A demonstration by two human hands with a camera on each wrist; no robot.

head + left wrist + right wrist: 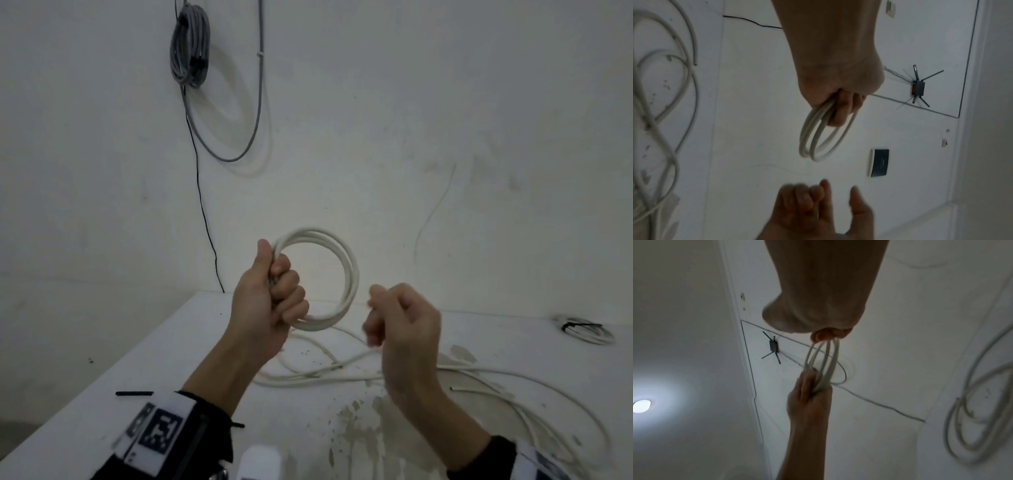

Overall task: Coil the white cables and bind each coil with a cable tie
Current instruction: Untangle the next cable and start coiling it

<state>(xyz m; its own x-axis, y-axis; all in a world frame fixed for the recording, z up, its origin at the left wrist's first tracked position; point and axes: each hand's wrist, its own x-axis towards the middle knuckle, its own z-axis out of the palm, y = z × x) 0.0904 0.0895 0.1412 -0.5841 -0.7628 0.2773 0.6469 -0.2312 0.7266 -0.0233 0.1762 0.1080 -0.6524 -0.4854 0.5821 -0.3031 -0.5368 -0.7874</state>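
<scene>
Both forearms are raised over the tabletop (144, 346), reaching forward from the bottom of the head view. The left hand (270, 301) is up and upright, thumb on top, fingers wrapped tight around one side of a white cable coil (337, 274) — several loops, held clear above the tabletop. The right hand (404, 329) sits just beside the coil's lower right, fingers curled inward and blurred; from the head view alone it is hard to tell whether a strand runs through them.

The left wrist view adds detail — the right hand (818, 207) shows three fingers folded in, with index finger and thumb sticking out and a gap between them, nothing clearly pinched. The right wrist view looks along the palm, where fingertips (822, 335) sit right at the top of the loops, touching or nearly so; whether they grip cannot be told. The same view shows the left hand (809, 395) clamped on the coil's far side.

The rest of the white cable (479, 380) sprawls loose across the tabletop. A bound coil (587, 330) lies far right, a black cable tie (134, 393) near the left wrist, and a grey cable bundle (190, 48) hangs on the wall.
</scene>
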